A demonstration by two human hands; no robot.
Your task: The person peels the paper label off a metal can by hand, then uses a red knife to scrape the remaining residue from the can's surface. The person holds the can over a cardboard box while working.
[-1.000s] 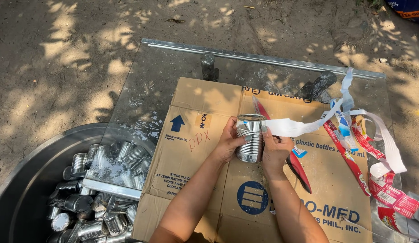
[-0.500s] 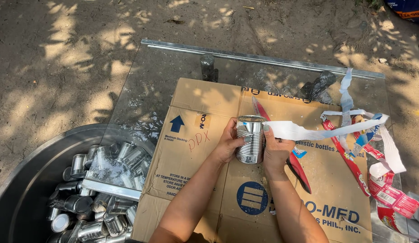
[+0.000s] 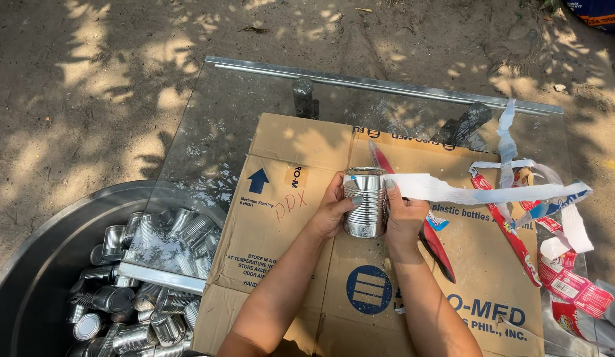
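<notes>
Two hands hold a bare tin can upright over flattened cardboard, a strip of paper label trailing off to the right.

The left hand wraps the ribbed can from one side, fingers curled and clamped on its wall; the right hand presses the other side, fingers closed on the can with the white label strip running out from beside its thumb; the can looks light, stiff and rather slick, probably sharp at the open rim, so the ribbed middle is the safest grip; the strip looks thin and easily torn; the cardboard lies on a glass table; more torn labels lie at right; a metal tub of stripped cans sits lower left.
</notes>
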